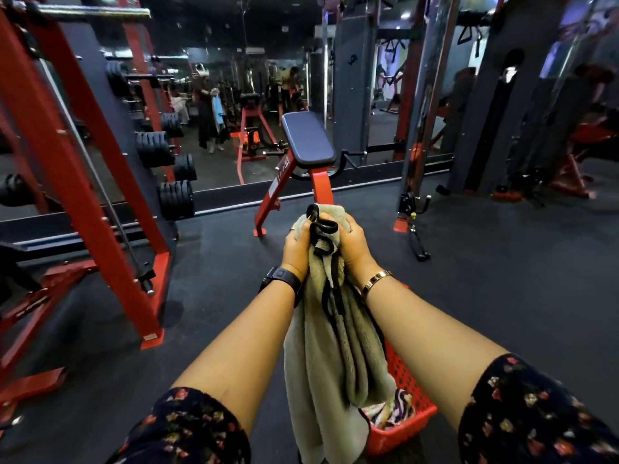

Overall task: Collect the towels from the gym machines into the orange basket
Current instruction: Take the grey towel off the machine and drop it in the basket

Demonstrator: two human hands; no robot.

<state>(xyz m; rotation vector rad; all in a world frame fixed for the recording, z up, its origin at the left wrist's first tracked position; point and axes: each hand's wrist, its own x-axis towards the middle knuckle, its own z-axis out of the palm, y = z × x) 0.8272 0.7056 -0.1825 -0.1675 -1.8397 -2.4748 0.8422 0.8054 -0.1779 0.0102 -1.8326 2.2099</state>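
Note:
A grey towel (321, 356) with black trim hangs down in front of me, bunched at its top between both hands. My left hand (298, 244) grips the bunched top from the left and my right hand (353, 241) grips it from the right. The towel's lower part drapes over the orange basket (407, 426), which sits low between my forearms. A patterned purple and white towel (393, 410) lies inside the basket, partly hidden by the grey one.
A red bench with a dark padded seat (306, 139) stands just ahead. A red rack with black weight plates (176, 199) fills the left side. Cable machines (415, 128) stand to the right. A wall mirror (234, 105) lies behind. Dark floor surrounds me.

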